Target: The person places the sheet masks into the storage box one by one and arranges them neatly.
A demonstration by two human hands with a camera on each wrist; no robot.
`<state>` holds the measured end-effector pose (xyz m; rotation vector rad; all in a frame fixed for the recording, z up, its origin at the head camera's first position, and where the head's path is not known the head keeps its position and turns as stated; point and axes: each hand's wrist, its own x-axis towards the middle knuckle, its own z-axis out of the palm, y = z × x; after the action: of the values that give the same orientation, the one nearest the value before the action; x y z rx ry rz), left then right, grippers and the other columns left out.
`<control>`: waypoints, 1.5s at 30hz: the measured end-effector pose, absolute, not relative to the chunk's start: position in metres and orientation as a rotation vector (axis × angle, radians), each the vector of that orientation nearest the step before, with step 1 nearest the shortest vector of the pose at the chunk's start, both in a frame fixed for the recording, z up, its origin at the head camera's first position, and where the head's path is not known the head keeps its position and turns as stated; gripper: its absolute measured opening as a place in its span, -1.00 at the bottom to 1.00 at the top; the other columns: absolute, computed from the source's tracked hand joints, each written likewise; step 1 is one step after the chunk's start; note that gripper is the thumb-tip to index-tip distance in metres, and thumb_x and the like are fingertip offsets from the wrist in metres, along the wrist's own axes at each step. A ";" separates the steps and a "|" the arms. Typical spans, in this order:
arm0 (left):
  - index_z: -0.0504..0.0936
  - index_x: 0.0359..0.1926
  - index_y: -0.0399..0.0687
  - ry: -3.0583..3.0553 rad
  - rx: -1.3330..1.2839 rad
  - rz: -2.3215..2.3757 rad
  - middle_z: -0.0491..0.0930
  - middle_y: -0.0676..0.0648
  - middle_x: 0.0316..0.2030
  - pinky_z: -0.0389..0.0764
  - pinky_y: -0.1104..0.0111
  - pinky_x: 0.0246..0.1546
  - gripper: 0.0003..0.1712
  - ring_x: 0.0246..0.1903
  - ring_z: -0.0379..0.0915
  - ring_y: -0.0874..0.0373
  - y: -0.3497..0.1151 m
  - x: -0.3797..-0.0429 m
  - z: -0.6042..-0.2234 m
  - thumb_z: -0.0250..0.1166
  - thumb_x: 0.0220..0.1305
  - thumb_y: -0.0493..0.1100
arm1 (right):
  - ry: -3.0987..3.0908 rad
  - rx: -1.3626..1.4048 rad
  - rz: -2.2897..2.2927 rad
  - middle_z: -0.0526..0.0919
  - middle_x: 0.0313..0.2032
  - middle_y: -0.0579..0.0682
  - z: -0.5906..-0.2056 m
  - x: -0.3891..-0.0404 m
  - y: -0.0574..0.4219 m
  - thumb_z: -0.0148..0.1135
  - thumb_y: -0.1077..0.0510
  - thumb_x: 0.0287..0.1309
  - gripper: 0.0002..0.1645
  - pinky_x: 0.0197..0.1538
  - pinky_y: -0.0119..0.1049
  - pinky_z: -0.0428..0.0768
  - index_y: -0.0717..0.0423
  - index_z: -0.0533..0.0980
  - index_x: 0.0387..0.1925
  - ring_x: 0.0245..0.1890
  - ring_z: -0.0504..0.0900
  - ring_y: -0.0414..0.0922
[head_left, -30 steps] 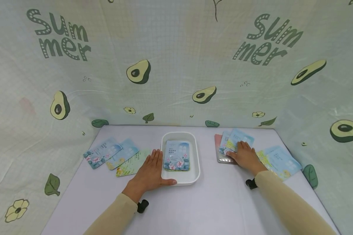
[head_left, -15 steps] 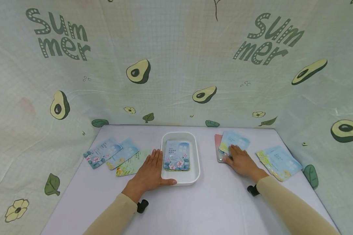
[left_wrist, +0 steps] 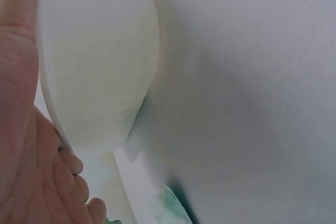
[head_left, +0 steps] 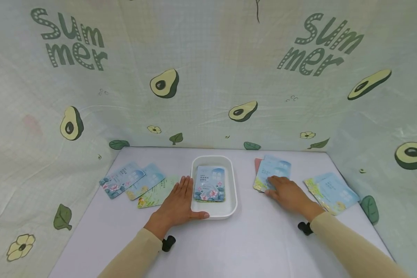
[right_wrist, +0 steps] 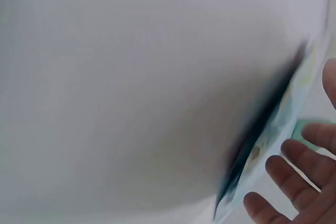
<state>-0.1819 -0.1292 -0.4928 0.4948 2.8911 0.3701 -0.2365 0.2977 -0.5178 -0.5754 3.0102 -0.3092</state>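
My left hand (head_left: 175,204) rests against the white tray (head_left: 232,200), fingers straight along its left side and thumb across the front rim. Inside the tray lies a stack of flat printed packets, the top one a blue floral packet (head_left: 209,183) that looks like a face mask sachet. On the right of the table, my right hand (head_left: 287,195) touches the near right part of a light blue packet (head_left: 272,173). In the right wrist view, the fingers (right_wrist: 294,182) are loosely spread beside that packet's edge. Beneath it, a pink packet (head_left: 257,163) is mostly hidden.
Left of the tray, a blue floral packet (head_left: 121,180), a light blue packet (head_left: 148,178) and a green packet (head_left: 158,194) lie fanned. More light blue packets (head_left: 331,192) overlap near the table's right edge. A patterned cloth (head_left: 201,77) rises behind the table.
The light blue packets under my right hand have slid toward me and left, covering more of the pink packet. My right hand has moved slightly toward me. The left hand and tray stay put.
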 end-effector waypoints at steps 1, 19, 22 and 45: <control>-0.21 0.69 -0.28 2.892 0.497 0.371 -0.22 -0.27 0.70 -0.11 -0.06 0.67 0.62 0.70 -0.41 -0.16 -0.129 -0.182 -0.493 0.19 0.07 0.77 | 3.020 -0.537 -0.313 0.43 0.43 0.37 -0.516 -0.243 0.302 0.14 -0.22 0.55 -0.17 0.43 0.38 0.35 0.32 0.33 0.50 0.44 0.38 0.39; -0.20 0.69 -0.26 2.889 0.510 0.365 -0.22 -0.25 0.70 -0.10 -0.06 0.67 0.62 0.70 -0.40 -0.15 -0.126 -0.183 -0.493 0.17 0.05 0.79 | 2.955 -0.167 -0.481 0.18 0.34 0.58 -0.512 -0.296 0.333 0.52 -0.48 0.02 0.37 0.25 0.47 0.35 0.47 0.23 0.43 0.23 0.22 0.48; -0.21 0.69 -0.26 2.890 0.508 0.364 -0.22 -0.25 0.70 -0.11 -0.06 0.67 0.62 0.70 -0.41 -0.15 -0.126 -0.183 -0.492 0.17 0.05 0.79 | 2.996 -0.168 -0.482 0.20 0.34 0.57 -0.512 -0.295 0.329 0.59 -0.40 0.00 0.34 0.30 0.48 0.32 0.46 0.20 0.41 0.24 0.21 0.47; -0.21 0.69 -0.28 2.885 0.498 0.350 -0.24 -0.26 0.70 -0.11 -0.04 0.67 0.61 0.70 -0.42 -0.14 -0.129 -0.181 -0.492 0.18 0.08 0.77 | 3.194 -0.350 -0.756 0.37 0.34 0.46 -0.506 -0.255 0.306 0.47 0.10 0.33 -0.10 0.03 0.31 0.60 0.17 0.13 0.47 -0.07 0.62 0.31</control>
<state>-0.1811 -0.1288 -0.4918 0.4977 2.8849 0.3505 -0.2553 0.3063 -0.5063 -0.3500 3.1939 -0.7564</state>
